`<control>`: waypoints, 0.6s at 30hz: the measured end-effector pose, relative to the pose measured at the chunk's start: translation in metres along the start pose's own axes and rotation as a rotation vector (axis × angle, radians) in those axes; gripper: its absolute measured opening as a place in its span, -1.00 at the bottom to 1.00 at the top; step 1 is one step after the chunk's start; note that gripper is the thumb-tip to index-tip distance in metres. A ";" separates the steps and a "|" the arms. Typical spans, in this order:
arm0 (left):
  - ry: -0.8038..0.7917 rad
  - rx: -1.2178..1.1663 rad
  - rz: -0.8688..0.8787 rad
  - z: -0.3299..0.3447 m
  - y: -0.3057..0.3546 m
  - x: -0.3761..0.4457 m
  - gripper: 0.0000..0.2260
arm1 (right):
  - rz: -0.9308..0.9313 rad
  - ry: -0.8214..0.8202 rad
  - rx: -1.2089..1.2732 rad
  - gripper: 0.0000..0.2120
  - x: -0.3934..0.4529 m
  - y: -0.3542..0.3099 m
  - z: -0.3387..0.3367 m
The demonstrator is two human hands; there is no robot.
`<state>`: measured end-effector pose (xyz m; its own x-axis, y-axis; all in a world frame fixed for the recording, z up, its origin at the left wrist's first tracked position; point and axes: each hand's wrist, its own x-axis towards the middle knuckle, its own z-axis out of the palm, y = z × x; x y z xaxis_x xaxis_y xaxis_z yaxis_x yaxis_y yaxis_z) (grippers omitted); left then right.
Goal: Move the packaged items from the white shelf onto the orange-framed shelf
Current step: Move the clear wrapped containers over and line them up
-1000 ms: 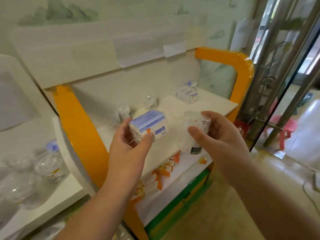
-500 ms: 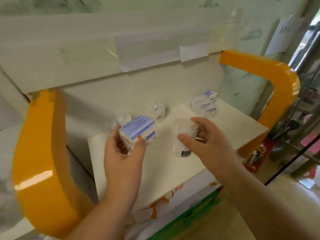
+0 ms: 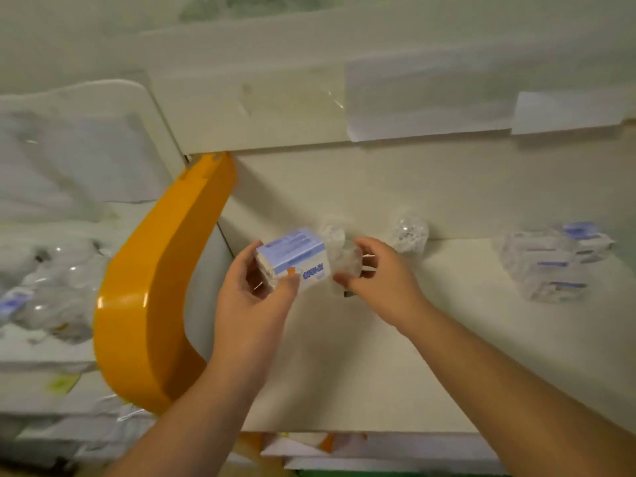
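My left hand (image 3: pixel 254 297) grips a blue-and-white box (image 3: pixel 296 258) wrapped in clear film, held just above the back left of the orange-framed shelf (image 3: pixel 395 356). Right beside the box, my right hand (image 3: pixel 378 273) holds a clear plastic-wrapped cup (image 3: pixel 346 266) with a dark base, low over the shelf board. Two small clear packets (image 3: pixel 409 232) stand against the shelf's back wall, one partly hidden behind the box. A stack of wrapped boxes (image 3: pixel 547 263) lies at the shelf's right. The white shelf (image 3: pixel 41 352) on the left holds several clear packaged items (image 3: pixel 58 287).
The thick orange frame post (image 3: pixel 151 304) curves between the two shelves, close to my left forearm. A white panel (image 3: pixel 275 111) with taped papers overhangs the shelf. More packs sit on a lower level (image 3: pixel 309 445) under the shelf's front edge.
Both hands moved forward and closer together toward the shelf's back left. The view swung left, so the white shelf shows again and the right orange post is out of sight.
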<state>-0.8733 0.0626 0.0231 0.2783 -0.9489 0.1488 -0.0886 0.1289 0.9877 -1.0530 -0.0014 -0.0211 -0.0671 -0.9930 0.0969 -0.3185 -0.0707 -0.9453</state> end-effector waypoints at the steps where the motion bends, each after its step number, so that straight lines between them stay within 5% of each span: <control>1: 0.004 0.012 -0.001 0.000 -0.001 -0.001 -0.53 | 0.001 -0.016 -0.011 -0.54 0.007 0.004 0.002; 7: 0.005 0.039 -0.009 0.002 -0.003 -0.009 -0.58 | 0.010 -0.091 -0.039 -0.36 0.022 0.022 0.014; 10: -0.005 0.038 -0.002 0.004 -0.002 -0.010 -0.58 | -0.020 -0.099 -0.064 -0.48 0.024 0.023 0.016; 18: -0.099 0.107 0.013 0.021 0.002 -0.010 -0.57 | -0.098 -0.082 -0.237 -0.40 0.008 0.017 -0.034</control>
<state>-0.8961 0.0661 0.0230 0.1813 -0.9719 0.1504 -0.1944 0.1145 0.9742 -1.0916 -0.0074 -0.0258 0.0484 -0.9875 0.1500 -0.5326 -0.1526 -0.8325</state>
